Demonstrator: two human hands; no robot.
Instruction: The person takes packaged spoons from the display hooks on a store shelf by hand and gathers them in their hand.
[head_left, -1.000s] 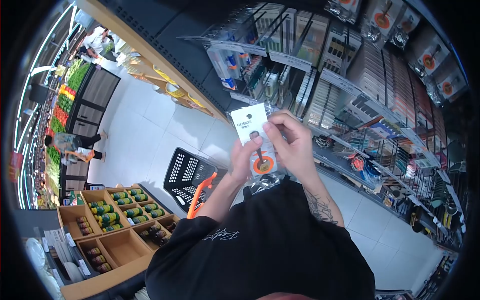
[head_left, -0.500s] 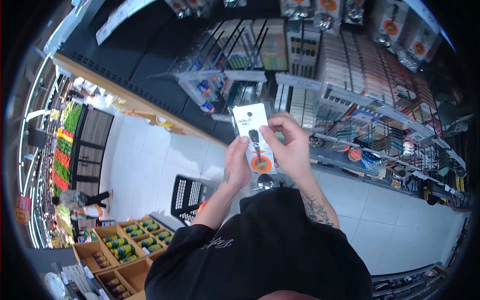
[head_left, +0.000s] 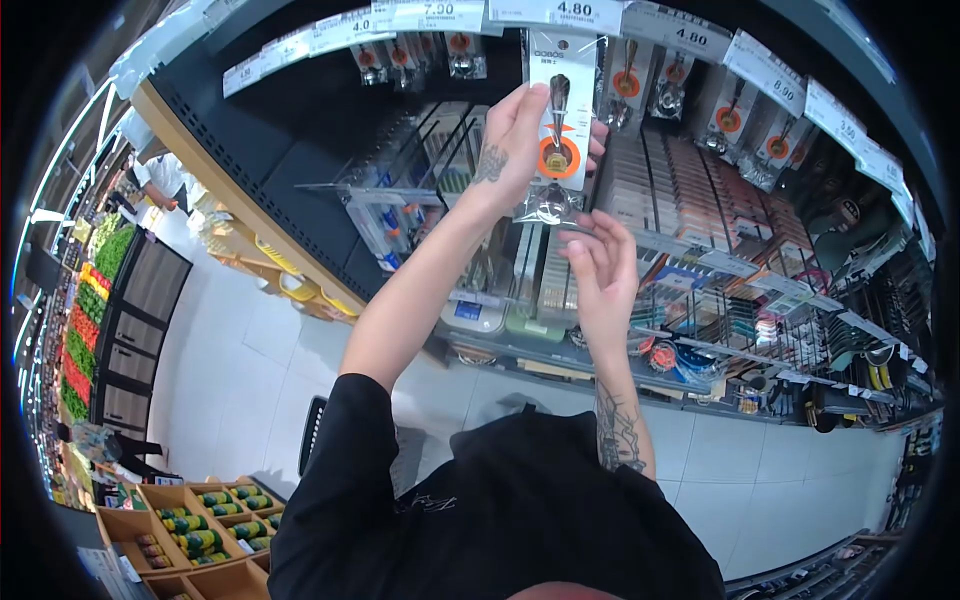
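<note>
A packaged spoon [head_left: 562, 120] on a white card with an orange ring is upright in a clear wrapper just below the shelf price labels. My left hand [head_left: 514, 140] is closed on it, thumb on the front near the left edge, with fingertips showing past the right edge. The shiny bowl of the spoon shows at the bottom of the wrapper. Below and to the right of the package, my right hand [head_left: 606, 262] is open, its fingers slightly bent and apart, holding nothing. Similar packaged spoons [head_left: 627, 82] hang on both sides.
Price labels [head_left: 690, 36] line the shelf edge above. Packs of chopsticks or similar goods [head_left: 690, 180] fill the rack at right, with utensils lower down. A dark basket [head_left: 313, 432] is on the floor at left. Wooden bins with jars [head_left: 195, 525] and two people are farther left.
The packaged spoon has moved up and away from my body to the hanging row, in my left hand. My right hand has let go of it and now sits lower. The view has tilted up.
</note>
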